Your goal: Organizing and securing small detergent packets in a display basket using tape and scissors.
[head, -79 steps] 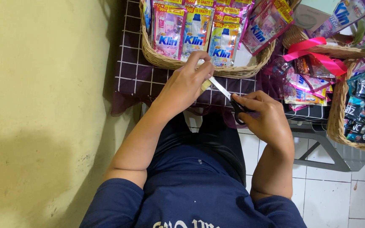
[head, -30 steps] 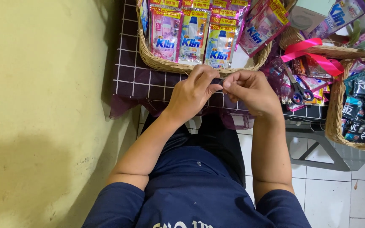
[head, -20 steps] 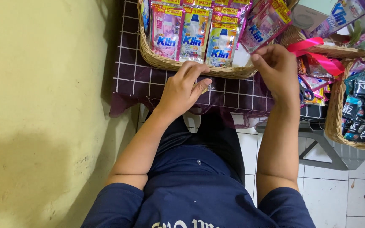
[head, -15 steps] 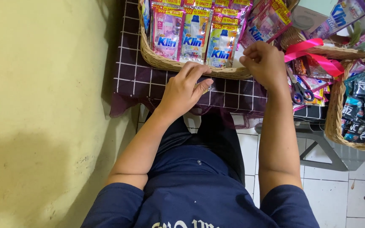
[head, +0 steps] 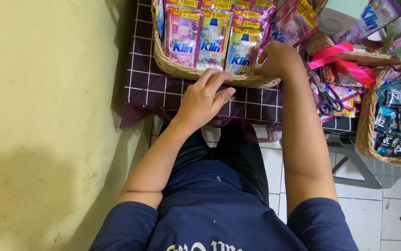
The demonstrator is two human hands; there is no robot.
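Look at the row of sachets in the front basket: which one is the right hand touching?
The rightmost sachet, yellow and blue. The right hand rests at its right edge; the pink sachet and the blue-green sachet stand further left, untouched.

Person wore navy blue short-sleeved T-shirt; sleeves ended above elbows, forearms bare. Pale lettering ran across shirt at bottom edge of view, cut off. Small pale speck sat mid-shirt. Dark trousers, near black, covered legs below shirt. Left hand (head: 205,97) and right hand (head: 279,58) were bare: no glove, ring or watch seen.
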